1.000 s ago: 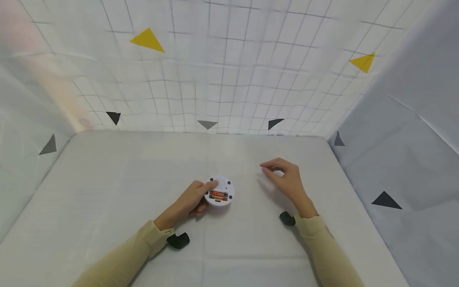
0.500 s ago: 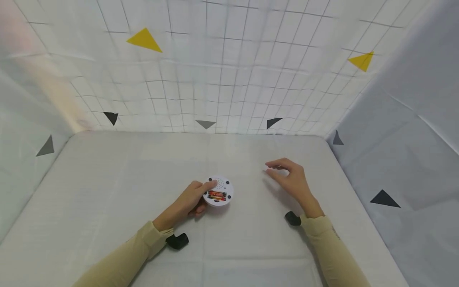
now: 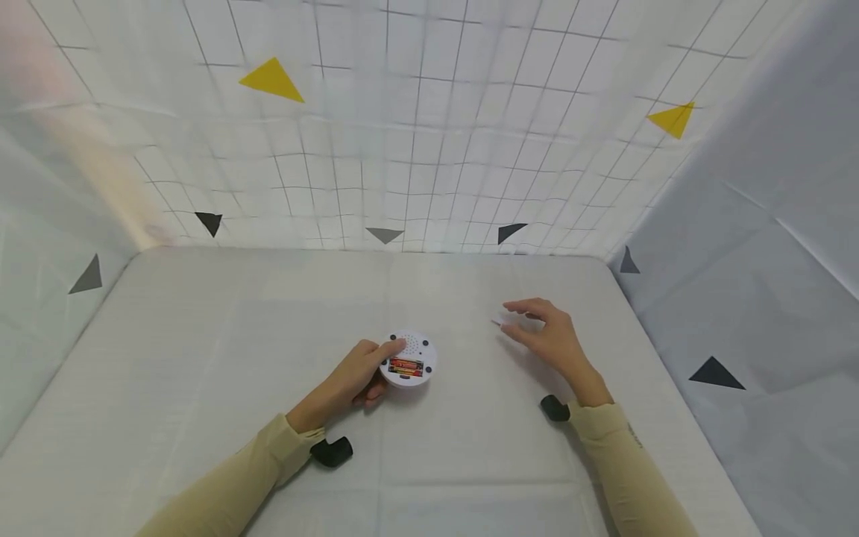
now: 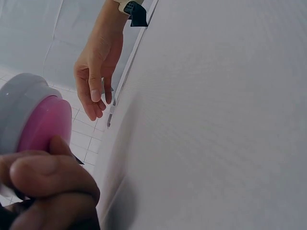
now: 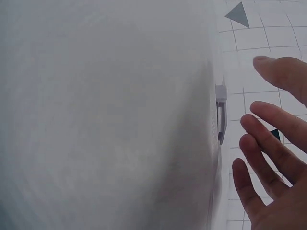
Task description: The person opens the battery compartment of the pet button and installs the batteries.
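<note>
My left hand grips a round white device by its left edge, thumb on top and fingers beneath. Its perforated face is turned up, showing small dark feet and an uncovered compartment with red and black batteries. In the left wrist view the device's other side is a pink dome. To the right, my right hand hovers low over the table, thumb and fingers apart, holding nothing. By its thumb lies a small thin pale piece; the right wrist view shows this piece edge-on, its kind unclear.
The white-covered table ends at a gridded back sheet with yellow, black and grey triangles. Plain sheets hang at left and right, the right sheet bearing dark triangles. Black wrist mounts stick out from both sleeves.
My right hand's thumb and fingertips have spread apart, and the hand has drawn slightly right, leaving the small piece visible on the table. The left hand keeps the device almost still.
</note>
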Available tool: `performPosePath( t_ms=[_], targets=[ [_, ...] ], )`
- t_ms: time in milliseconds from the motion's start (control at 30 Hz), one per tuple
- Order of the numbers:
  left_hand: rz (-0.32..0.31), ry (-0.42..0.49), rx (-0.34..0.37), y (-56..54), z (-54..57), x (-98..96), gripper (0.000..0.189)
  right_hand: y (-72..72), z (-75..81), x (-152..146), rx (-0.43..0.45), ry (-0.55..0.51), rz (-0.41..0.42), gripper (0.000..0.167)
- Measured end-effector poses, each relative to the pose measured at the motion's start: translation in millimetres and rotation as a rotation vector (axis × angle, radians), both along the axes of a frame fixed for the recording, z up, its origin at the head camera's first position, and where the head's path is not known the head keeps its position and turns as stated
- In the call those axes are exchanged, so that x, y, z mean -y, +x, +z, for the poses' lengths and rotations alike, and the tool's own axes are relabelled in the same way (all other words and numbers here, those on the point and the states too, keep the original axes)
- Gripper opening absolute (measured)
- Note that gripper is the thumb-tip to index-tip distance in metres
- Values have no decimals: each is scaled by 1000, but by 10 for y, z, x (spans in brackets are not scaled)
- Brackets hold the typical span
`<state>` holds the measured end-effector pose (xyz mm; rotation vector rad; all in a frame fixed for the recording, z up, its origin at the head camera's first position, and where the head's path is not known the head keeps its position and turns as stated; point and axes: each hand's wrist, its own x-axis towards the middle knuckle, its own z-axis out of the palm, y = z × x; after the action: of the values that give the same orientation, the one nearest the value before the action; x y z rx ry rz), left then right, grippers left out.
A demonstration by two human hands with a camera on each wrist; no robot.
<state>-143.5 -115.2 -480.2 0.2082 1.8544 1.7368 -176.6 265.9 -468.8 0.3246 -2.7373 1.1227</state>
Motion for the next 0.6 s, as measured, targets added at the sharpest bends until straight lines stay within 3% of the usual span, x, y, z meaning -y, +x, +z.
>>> performPosePath(
  t_ms=[233, 400, 600],
  targets=[
    [-6, 18, 9, 2, -11, -9, 58, 12, -11, -35, 55, 33, 61, 49],
    [-1, 30, 19, 6, -2, 0, 58, -5, -24, -28, 34, 99, 105, 49],
    [-12, 22, 1, 10, -10, 0, 59, -5, -39, -11, 14, 130, 92, 43]
  ],
)
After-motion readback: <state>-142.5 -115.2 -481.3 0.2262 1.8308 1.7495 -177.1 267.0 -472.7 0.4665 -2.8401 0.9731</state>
